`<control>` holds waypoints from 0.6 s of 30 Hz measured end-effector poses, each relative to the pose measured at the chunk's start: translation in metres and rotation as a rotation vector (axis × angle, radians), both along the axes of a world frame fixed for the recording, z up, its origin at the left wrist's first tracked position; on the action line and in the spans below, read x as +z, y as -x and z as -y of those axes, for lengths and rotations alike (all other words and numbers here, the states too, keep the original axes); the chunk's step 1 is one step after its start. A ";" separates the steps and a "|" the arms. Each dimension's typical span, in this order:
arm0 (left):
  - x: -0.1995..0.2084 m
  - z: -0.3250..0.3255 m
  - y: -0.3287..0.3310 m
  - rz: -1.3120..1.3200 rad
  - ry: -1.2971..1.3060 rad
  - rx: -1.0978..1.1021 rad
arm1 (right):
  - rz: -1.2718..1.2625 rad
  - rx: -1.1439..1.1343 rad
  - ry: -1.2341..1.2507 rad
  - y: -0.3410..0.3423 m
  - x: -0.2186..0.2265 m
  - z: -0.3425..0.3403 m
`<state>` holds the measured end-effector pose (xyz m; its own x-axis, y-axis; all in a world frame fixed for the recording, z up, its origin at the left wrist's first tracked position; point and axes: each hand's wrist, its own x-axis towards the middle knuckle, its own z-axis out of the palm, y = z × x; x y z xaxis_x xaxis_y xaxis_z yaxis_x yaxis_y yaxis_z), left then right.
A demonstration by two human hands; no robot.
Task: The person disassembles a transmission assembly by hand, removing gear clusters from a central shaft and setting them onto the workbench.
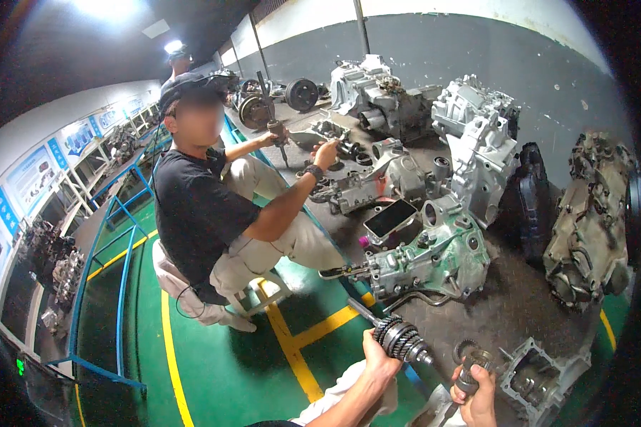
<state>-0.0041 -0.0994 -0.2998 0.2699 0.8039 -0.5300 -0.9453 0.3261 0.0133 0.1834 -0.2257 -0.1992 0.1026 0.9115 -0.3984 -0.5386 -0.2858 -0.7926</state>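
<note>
My left hand (379, 358) is closed around a gear shaft (400, 337), a steel shaft with several toothed gears, tilted with its long thin end toward the upper left. To its right, my right hand (479, 398) grips a cylindrical metal gear part (470, 373) with a toothed collar; my fingers cover some of it. Close behind that part lies a small ring gear (466, 349). An open gearbox housing (535, 378) sits just right of my right hand. Beyond my hands, a silver gearbox (434, 263) with green stains lies on the dark bench.
A co-worker (206, 192) sits on a low stool at the left, holding a long shaft (278, 135). A phone (391, 218) rests among the gearboxes. More housings (477, 135) line the grey wall. A blue frame (124, 285) stands on the green floor.
</note>
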 end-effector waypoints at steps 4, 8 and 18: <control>-0.004 -0.003 0.002 0.007 -0.018 -0.008 | 0.014 -0.009 0.014 0.001 0.004 -0.003; -0.005 -0.005 0.000 0.035 -0.054 -0.015 | 0.006 -0.008 -0.044 -0.006 -0.019 -0.003; -0.004 -0.001 0.002 0.009 -0.051 0.006 | -0.032 -0.046 -0.052 -0.007 -0.026 -0.003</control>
